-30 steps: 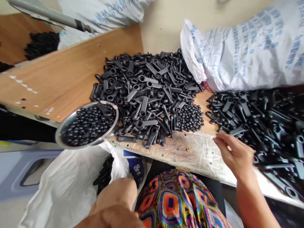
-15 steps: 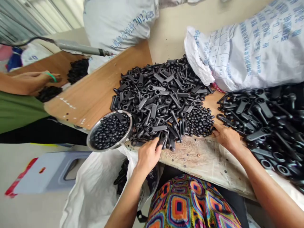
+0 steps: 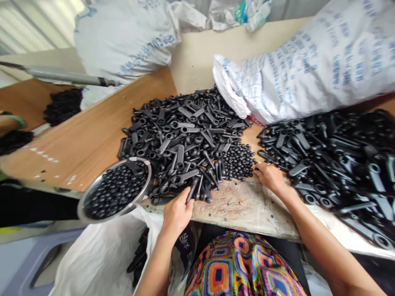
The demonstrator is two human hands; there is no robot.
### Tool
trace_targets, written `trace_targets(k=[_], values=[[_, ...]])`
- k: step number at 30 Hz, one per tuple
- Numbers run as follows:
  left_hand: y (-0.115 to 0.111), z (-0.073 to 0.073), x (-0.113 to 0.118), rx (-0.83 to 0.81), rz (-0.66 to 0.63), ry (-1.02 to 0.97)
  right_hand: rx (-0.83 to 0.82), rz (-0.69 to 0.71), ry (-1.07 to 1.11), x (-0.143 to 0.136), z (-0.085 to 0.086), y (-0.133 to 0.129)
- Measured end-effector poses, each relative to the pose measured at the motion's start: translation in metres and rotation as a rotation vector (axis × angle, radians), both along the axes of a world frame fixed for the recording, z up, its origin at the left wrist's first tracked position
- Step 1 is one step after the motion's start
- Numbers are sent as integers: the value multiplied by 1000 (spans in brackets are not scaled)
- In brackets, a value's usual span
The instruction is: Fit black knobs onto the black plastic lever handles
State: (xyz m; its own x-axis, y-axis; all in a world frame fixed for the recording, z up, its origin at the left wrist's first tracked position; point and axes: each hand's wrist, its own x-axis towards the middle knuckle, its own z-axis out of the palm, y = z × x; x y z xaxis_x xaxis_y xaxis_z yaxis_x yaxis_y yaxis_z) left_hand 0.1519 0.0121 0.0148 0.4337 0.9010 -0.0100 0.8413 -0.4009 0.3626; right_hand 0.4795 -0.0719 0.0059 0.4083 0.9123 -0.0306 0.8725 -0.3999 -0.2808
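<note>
Currently our L hand (image 3: 178, 210) has a black lever (image 3: 192, 190) gripped b/w thumb & fingers, at the front edge of the main lever pile (image 3: 182, 144). Our R hand (image 3: 270, 176) is at the R edge of the black bead heap (image 3: 239, 162), fingertips drawn close together; can't tell if they pinch a bead. That heap sits against the main pile's R side, on the wooden bench (image 3: 228, 205).

Steel bowl (image 3: 84, 205) is L of the main pile, full of black beads (image 3: 115, 191) w/ a ring-ended lever (image 3: 135, 166) on top. 2nd lever pile (image 3: 339, 160) is on our R, w/ a blue-printed woven sack (image 3: 308, 70) lying behind. Open white sack (image 3: 95, 255) w/ black parts inside is below the bench's front edge. Upper L: grey inline screwdriver (image 3: 68, 77); far L, co-worker's wrist w/ green band (image 3: 17, 120).
</note>
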Motion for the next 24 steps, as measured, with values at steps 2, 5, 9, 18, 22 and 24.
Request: trace_targets(k=[2, 5, 9, 18, 22, 24], values=[[-1, 5, -6, -107, -1, -212, 44, -19, 27, 0, 4, -8], [-8, 15, -10, -333, -49, -556, 277, -45, 507, -6, 10, -27], [-21, 28, -3, -654, -368, -766, 611, -51, 1563, -24, 17, -55], [-26, 15, 33, -1126, -964, -607, 781, -63, 1962, -68, 13, -91], [-48, 33, 55, -1172, -1159, -576, 690, -147, 1858, -88, 9, -110], [-66, 46, 65, -1207, -1243, -572, 615, -176, 1808, -94, 7, -121]])
